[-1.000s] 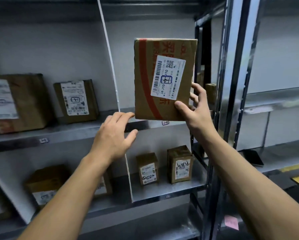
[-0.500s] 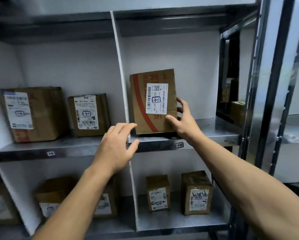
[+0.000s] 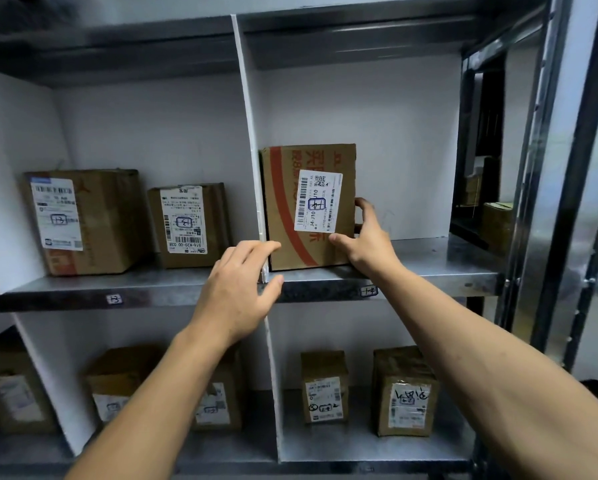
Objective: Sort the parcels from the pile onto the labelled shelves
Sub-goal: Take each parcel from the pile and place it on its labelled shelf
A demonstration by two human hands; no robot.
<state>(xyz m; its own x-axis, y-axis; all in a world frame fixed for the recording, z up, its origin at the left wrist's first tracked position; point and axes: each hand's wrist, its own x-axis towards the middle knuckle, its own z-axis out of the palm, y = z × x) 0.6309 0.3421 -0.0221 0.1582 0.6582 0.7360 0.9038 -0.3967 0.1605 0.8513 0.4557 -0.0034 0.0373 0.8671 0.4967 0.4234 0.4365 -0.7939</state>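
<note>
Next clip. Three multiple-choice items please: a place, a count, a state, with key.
1. Where does the red-striped parcel stand? A) upper shelf, right of the divider B) lower shelf C) floor
2. How many parcels stand left of the divider on that shelf? A) none B) two C) five
3. The right hand is A) hanging idle B) gripping the parcel's right edge C) holding a pen
Key: 1A, its base sits on that shelf against the divider; 2B, two labelled parcels there; 3B, thumb in front, fingers round the edge.
</note>
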